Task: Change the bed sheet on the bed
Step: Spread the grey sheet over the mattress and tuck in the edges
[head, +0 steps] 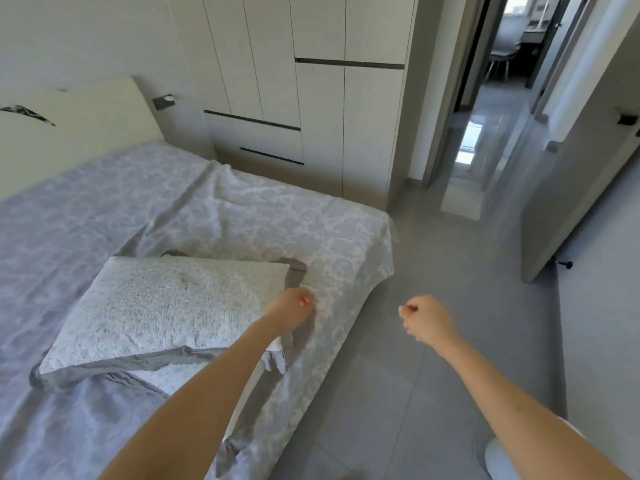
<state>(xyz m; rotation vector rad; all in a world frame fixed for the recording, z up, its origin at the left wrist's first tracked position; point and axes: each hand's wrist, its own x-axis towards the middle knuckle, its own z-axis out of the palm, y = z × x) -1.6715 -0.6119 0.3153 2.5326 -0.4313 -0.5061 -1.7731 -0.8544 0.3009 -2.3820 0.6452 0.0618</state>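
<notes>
1. right hand (427, 320), over the floor to the right of the pillow (166, 306), is a fist and holds nothing.
2. left hand (292, 308) is curled at the pillow's right edge; i cannot tell if it grips.
3. bed sheet (277, 216) lies under the pillow, not yet removed; i think the next move is to clear the pillow away.

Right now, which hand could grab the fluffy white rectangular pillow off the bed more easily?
Probably the left hand. It sits beside the edge of the fluffy white rectangular pillow, over the patterned lilac bed sheet. The right hand is a fist out over the grey tiled floor, away from the bed.
</notes>
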